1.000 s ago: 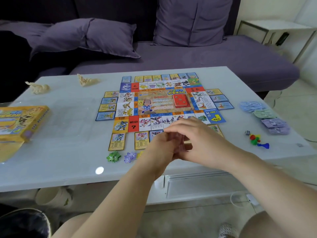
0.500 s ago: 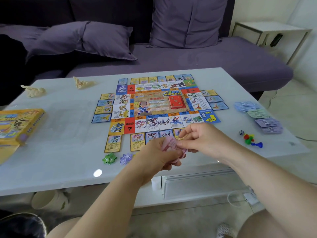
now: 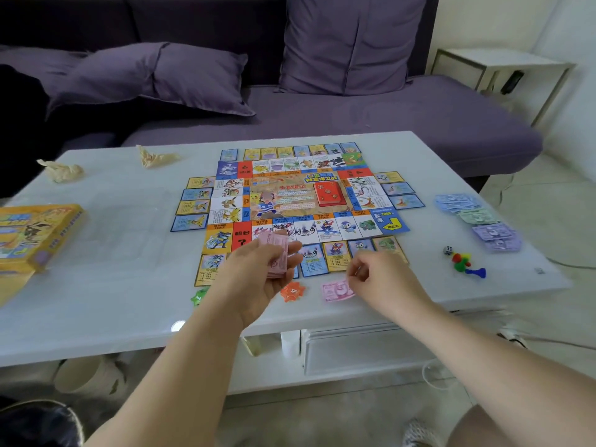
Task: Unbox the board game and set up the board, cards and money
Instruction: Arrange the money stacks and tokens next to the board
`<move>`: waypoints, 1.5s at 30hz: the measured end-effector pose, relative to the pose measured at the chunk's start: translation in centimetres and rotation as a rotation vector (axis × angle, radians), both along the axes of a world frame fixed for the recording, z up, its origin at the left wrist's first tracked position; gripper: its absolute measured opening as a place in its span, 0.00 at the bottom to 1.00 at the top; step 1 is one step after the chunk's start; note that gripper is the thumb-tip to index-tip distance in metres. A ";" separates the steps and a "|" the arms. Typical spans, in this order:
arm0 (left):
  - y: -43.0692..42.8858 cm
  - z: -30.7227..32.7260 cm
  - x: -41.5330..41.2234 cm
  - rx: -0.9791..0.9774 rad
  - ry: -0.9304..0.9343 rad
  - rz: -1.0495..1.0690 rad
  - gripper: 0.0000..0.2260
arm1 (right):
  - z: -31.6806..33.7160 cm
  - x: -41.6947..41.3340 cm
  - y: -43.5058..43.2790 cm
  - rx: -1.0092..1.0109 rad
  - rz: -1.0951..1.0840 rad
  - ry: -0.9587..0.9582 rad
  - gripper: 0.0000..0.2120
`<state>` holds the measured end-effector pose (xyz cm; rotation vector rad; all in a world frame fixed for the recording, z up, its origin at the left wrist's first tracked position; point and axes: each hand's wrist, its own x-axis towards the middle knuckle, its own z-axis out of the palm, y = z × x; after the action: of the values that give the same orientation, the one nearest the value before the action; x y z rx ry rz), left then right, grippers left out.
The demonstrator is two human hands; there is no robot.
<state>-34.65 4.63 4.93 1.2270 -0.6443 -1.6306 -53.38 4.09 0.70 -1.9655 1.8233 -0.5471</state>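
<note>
Both hands have parted since a moment ago: the left hand has risen over the near edge of the board with the stack of pink notes, and the right hand has swung right, where a single pink note now lies flat on the table near its front edge.

A purple sofa with cushions runs behind the white table. The board lies unfolded at the table's middle, with a red card deck on its centre panel. The yellow game box sits at the left edge of the table, well apart from the board. Property cards lie in rows just outside all four sides of the board. Piles of blue, green and purple money lie to the right.

The left hand, palm up, grips the pink stack between thumb and curled fingers. The right hand is loosely curled, thumb and forefinger close together at the right end of the single note; blur hides whether they pinch it.

Two crumpled wrappers lie at the far left. Coloured pawns and a die sit near the money. An orange token lies between the hands, and a green token lies beside the left wrist.
</note>
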 end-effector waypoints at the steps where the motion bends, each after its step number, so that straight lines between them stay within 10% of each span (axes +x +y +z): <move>1: 0.0 -0.1 -0.1 -0.007 -0.014 -0.008 0.09 | -0.2 0.1 0.1 -0.001 -0.005 0.036 0.07; 9: 0.1 -0.7 0.0 -0.035 -0.033 -0.108 0.05 | -0.2 0.2 0.1 -0.044 -0.056 0.130 0.03; 16: -0.5 -1.1 -2.1 -0.050 -0.048 -0.197 0.04 | 2.5 0.4 0.0 0.086 -0.069 -0.664 0.08; 22: -2.5 -0.8 -5.4 -0.141 -0.208 -0.310 0.08 | 2.6 -0.7 -1.3 0.135 -0.166 -0.823 0.07; 33: -10.2 -0.4 -10.9 -0.063 -0.075 -0.225 0.04 | 5.0 -10.5 -11.1 -0.061 -0.312 -0.694 0.09; 39: -15.1 -0.2 -12.8 0.073 0.205 -0.146 0.05 | 3.9 -18.0 -20.1 -0.085 -0.227 -0.029 0.08; 45: -19.1 -0.2 -13.7 0.042 0.174 -0.199 0.08 | 1.9 -19.1 -25.3 0.004 -0.113 0.180 0.10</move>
<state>-48.35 -14.46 4.69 1.0631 -0.6415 -1.9012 -72.51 -21.19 2.57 -1.9742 2.0524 -0.4113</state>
